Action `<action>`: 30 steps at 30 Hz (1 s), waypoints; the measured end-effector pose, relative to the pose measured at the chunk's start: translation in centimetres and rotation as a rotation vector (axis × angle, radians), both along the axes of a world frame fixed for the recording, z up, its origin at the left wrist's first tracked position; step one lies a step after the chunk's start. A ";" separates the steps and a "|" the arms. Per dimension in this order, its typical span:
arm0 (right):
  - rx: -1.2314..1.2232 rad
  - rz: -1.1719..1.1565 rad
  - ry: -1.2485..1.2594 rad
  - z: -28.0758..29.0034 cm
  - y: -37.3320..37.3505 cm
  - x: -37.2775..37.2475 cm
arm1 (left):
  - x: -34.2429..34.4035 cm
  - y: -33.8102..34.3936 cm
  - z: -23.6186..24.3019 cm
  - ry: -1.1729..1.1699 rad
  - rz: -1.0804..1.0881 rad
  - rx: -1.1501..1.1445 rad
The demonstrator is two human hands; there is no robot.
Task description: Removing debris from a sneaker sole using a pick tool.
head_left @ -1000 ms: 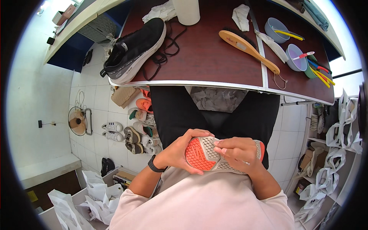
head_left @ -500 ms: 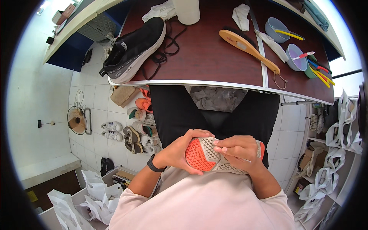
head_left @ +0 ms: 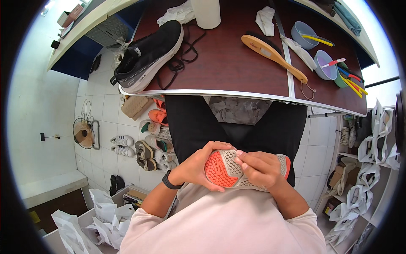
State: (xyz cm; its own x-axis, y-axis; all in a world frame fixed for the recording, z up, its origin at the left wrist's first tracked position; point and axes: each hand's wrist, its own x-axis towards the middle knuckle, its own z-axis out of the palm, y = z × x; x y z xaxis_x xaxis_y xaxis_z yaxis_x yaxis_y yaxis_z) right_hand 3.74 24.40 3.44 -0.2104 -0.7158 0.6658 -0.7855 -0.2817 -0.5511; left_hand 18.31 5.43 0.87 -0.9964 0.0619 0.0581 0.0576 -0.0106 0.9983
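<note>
In my lap, a shoe (head_left: 220, 170) is turned sole up, with orange and off-white tread. My left hand (head_left: 198, 166) is closed round its one end, thumb and fingers on opposite edges. Over the middle of the sole, my right hand (head_left: 263, 167) is closed in a pinch, fingertips against the off-white tread; whatever it holds is hidden by the fingers. The upper of this shoe faces away from view. On the table ahead lies a black shoe (head_left: 148, 55) with a pale midsole, its laces loose beside it.
The dark red table (head_left: 228, 63) bears a wooden-handled brush (head_left: 275, 55), a white cylinder (head_left: 206, 12), crumpled white cloths, a grey-blue bowl (head_left: 301, 30) and a bowl of purple liquid (head_left: 325, 63) with brushes. Several shoes (head_left: 145, 149) stand on the floor at left; white bags (head_left: 105, 211) are lower left.
My right hand has shifted slightly and turned on the sole, its fingertips staying near the same tread. My left hand keeps its grip on the shoe.
</note>
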 end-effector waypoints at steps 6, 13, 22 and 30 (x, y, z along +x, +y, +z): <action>0.056 -0.085 -0.595 -0.4 1.0 0.0 | -0.1 0.1 -0.1 0.034 -0.003 0.050; 0.101 -0.095 -0.710 0.3 1.2 0.5 | -0.1 0.2 0.5 0.065 -0.009 0.016; 0.038 -0.173 -0.435 1.1 1.0 1.2 | 0.0 0.5 1.2 0.052 0.000 -0.006; 0.019 -0.245 -0.172 2.3 0.8 2.4 | 0.1 1.1 1.8 0.055 0.023 -0.063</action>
